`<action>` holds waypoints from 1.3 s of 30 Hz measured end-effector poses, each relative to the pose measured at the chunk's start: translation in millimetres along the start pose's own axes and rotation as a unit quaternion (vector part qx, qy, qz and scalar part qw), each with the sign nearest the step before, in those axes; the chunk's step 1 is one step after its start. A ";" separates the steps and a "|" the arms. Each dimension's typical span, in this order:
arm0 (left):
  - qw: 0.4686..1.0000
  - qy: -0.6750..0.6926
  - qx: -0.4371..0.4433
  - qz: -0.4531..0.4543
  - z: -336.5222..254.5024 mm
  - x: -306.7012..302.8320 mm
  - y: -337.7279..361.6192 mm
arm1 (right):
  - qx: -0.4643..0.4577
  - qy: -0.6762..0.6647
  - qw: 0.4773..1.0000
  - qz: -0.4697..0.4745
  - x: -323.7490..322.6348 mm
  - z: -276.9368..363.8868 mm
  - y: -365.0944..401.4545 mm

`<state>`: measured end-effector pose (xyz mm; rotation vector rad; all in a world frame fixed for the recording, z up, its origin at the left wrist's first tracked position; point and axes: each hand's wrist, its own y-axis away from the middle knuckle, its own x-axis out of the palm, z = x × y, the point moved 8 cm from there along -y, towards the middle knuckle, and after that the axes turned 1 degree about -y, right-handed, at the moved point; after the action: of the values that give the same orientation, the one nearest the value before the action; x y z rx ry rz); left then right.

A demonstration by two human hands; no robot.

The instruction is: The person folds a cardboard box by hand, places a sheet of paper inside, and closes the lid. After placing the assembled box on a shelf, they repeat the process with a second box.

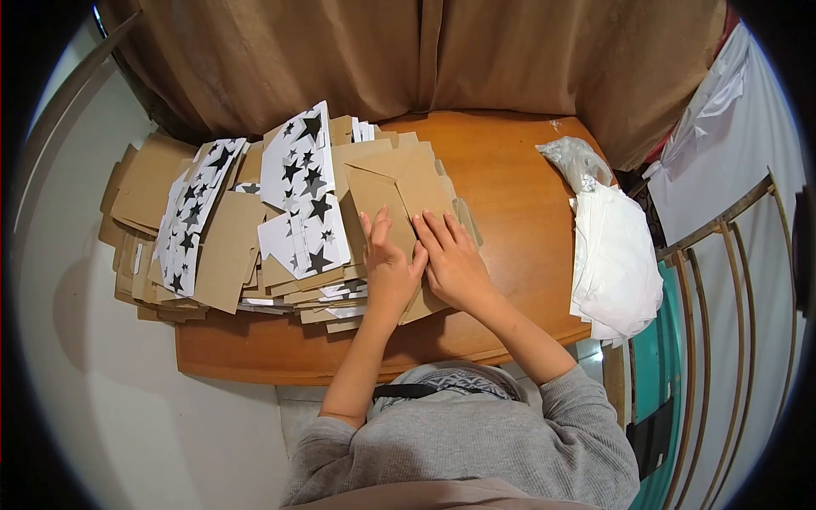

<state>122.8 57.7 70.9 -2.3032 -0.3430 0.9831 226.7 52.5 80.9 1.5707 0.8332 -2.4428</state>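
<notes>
Beige cloth [450,495] nearest; brown cardboard [425,183] directly under left fingers [380,231], right fingers [437,229].

Tabletop [510,187]: orange-brown wood. Toward its left edge, on my feed, I log plain tan cardboard [231,242] and white pieces [276,174] patterned with black and grey stars. Along the right edge I read a plain white stack [614,259]; far right corner, a greyish translucent bag [578,160]. Beyond the far edge, brown curtain [510,59]. Near edge: grey shirt [484,450].

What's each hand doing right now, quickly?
Left hand: open, fingers slightly bent, on the brown cardboard, grasping nothing visible.
Right hand: open, fingers extended over the brown cardboard, grasping nothing visible.
</notes>
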 end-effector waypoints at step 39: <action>0.999 0.009 0.027 -0.030 -0.1 -10.2 4.2 | 0.032 -0.400 0.914 0.068 11.0 -48.6 20.6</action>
<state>115.8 49.8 74.1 -2.2396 -0.3727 0.9290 268.7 61.8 48.4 0.4809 0.4633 -2.6495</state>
